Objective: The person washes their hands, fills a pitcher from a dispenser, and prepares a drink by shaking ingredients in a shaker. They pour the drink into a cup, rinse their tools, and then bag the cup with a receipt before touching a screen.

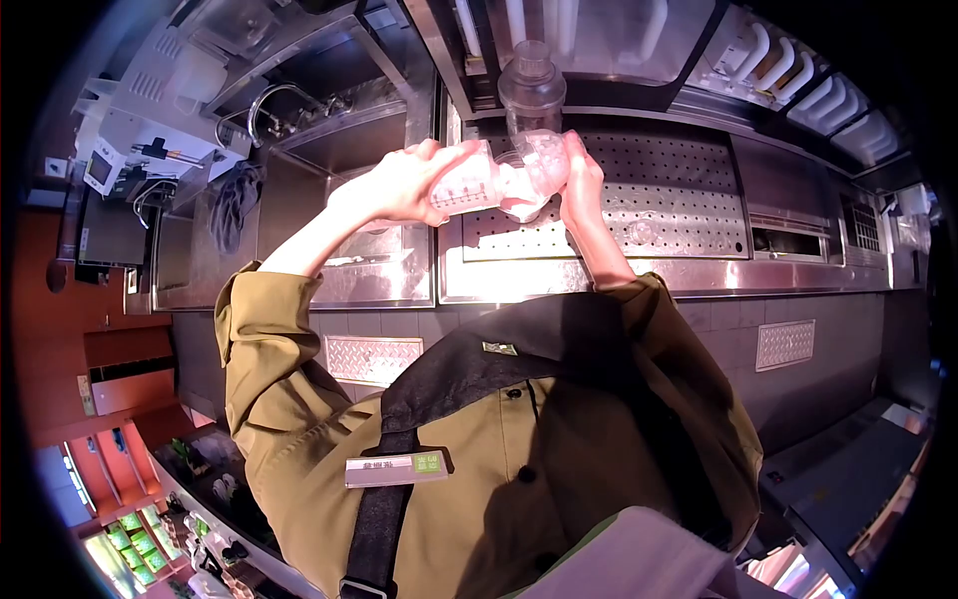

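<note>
While your left hand (399,182) clamps its fingers around one graduated cup (465,187), your right hand (583,188) grips one clear cup (545,160) with pale contents, above the perforated tray (669,205). One clear shaker (532,88) stands behind.

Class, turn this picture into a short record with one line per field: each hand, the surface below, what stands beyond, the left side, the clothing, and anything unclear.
Left hand: grips a graduated clear cup, tipped on its side
Right hand: holds a clear container with pale, ice-like contents
Surface below: perforated steel drain tray
Beyond the hands: clear shaker
Left side: faucet, grey cloth
Clothing: olive shirt, black apron
Unclear: whether anything is flowing between the two vessels
</note>
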Tool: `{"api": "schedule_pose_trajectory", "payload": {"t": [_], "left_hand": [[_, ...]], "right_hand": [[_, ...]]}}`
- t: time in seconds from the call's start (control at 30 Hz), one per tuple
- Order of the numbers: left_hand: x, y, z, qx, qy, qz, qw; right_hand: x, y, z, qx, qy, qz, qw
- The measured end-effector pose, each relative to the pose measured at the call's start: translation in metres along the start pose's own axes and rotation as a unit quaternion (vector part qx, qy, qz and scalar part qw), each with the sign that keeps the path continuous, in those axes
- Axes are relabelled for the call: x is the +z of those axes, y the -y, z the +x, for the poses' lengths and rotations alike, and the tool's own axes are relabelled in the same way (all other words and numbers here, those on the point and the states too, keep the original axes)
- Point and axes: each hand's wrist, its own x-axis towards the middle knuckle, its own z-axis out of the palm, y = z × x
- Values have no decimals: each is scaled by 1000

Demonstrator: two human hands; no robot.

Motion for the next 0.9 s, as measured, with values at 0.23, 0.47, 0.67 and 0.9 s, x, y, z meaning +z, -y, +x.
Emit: {"api": "schedule_pose_trajectory", "payload": {"t": [0.23, 0.47, 0.67, 0.9], "left_hand": [[-7, -2, 0, -2, 5, 5, 1000], [-12, -5, 0, 7, 3, 8, 1000], [-8, -4, 1, -2, 14, 6, 1000], [-7, -3, 0, 8, 2, 16, 1000]], "right_hand": [[-1, 0, 0, 0, 10, -7, 1000], [-3, -5, 5, 0, 16, 1, 1000], [-3, -4, 4, 9, 10, -18, 1000], [0, -6, 4, -18, -17, -40, 999]]}}
